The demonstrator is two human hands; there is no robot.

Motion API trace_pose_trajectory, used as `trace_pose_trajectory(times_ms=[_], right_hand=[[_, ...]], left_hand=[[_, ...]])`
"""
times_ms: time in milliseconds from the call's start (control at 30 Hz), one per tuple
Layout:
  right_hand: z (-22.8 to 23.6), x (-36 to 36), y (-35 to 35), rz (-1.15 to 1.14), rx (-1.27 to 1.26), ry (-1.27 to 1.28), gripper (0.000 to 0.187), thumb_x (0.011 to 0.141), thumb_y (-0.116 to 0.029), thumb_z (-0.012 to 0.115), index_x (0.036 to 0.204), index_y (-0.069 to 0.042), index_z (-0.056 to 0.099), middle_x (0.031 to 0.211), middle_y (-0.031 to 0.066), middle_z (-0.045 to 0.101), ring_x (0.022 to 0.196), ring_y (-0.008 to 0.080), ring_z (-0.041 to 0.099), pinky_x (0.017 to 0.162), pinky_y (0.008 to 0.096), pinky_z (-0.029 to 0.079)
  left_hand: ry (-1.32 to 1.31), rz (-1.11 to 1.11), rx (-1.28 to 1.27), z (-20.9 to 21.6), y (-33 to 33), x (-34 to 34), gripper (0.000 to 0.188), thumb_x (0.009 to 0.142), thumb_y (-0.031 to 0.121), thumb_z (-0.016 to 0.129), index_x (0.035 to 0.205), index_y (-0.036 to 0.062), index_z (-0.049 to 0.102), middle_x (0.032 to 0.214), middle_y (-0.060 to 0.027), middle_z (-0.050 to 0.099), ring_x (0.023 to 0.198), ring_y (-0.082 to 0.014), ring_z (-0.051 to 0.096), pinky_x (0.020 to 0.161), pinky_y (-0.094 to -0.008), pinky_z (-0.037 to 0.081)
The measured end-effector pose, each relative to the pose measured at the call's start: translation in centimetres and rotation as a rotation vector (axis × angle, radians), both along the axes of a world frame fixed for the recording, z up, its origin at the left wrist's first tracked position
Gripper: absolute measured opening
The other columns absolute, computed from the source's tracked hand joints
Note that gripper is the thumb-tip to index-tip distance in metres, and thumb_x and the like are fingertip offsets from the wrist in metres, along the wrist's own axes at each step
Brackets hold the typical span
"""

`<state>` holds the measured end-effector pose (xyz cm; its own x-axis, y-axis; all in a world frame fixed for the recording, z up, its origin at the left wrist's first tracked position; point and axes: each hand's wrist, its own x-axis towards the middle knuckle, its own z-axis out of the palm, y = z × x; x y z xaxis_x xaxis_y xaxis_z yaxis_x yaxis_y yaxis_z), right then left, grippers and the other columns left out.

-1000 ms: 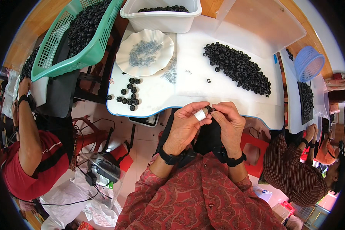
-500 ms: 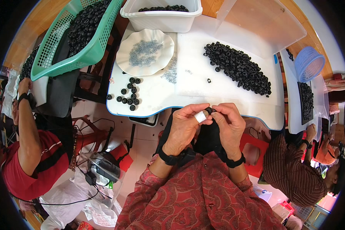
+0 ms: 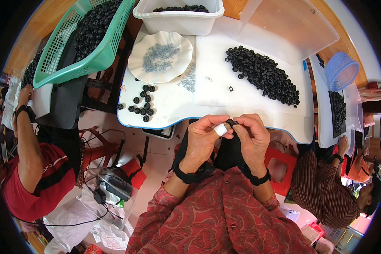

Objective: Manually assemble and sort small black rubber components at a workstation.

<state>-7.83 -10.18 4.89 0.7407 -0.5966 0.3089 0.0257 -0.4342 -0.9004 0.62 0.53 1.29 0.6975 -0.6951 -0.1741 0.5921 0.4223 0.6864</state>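
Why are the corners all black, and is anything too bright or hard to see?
In the head view, the wide fisheye lens leaves dark corners and bends edges near the rim; in that head view, the white table looks very bright, while the small black piece between the left hand and right hand is too tiny and dark to make out clearly.

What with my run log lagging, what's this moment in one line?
Left hand: pinching small black part | Right hand: pinching same part | White plate: small clear pieces | Black pile: on table, right of plate
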Motion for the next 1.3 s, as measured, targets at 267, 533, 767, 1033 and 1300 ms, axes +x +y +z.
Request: trace_pose_trajectory(times_ms=[267,533,767,1033,1300], right_hand=[[0.3,-0.1,-0.2,0.017,-0.052,0.028,0.014,0.083,0.008,0.064,0.096,0.001,0.065,0.092,0.0071,0.061,0.079,0.0123,0.061,0.069,0.0232,0.05],[-0.4,-0.3,0.0,0.009,-0.001,0.007,0.017,0.085,0.005,0.065,0.101,0.002,0.067,0.095,0.0082,0.063,0.083,0.0118,0.063,0.072,0.0227,0.05],[0.2,-0.4,0.2,0.059,0.073,0.0,0.021,0.086,0.005,0.065,0.107,0.0,0.068,0.097,0.0079,0.064,0.084,0.0115,0.063,0.072,0.0223,0.05],[0.6,-0.5,0.3,0.069,0.167,0.011,0.019,0.087,0.007,0.062,0.105,0.004,0.066,0.096,0.0086,0.065,0.084,0.0128,0.066,0.072,0.0218,0.052],[0.6,-0.3,0.6,0.081,0.234,0.017,0.017,0.087,0.008,0.061,0.102,0.005,0.066,0.095,0.0102,0.065,0.082,0.0141,0.067,0.071,0.0233,0.053]], left_hand=[[-0.089,0.039,0.004,-0.1,-0.2,-0.3,0.017,0.087,-0.005,0.063,0.104,-0.0031,0.066,0.092,-0.0105,0.067,0.078,-0.0153,0.067,0.07,-0.0256,0.057],[-0.137,0.056,0.079,-0.1,0.0,-0.3,0.018,0.086,-0.007,0.063,0.103,-0.0027,0.067,0.092,-0.0099,0.067,0.078,-0.0144,0.066,0.07,-0.0251,0.056],[-0.142,0.048,0.072,-0.1,0.3,0.0,0.018,0.086,-0.007,0.062,0.103,-0.0029,0.067,0.091,-0.0098,0.067,0.077,-0.0142,0.066,0.069,-0.0248,0.056],[-0.155,0.04,0.029,0.1,0.4,0.1,0.019,0.086,-0.007,0.061,0.103,-0.0031,0.067,0.091,-0.0095,0.066,0.076,-0.0144,0.065,0.07,-0.0251,0.056],[-0.221,0.054,0.001,-0.5,0.6,0.2,0.019,0.086,-0.009,0.06,0.103,-0.0034,0.067,0.092,-0.0101,0.065,0.079,-0.0151,0.065,0.071,-0.0256,0.055]])
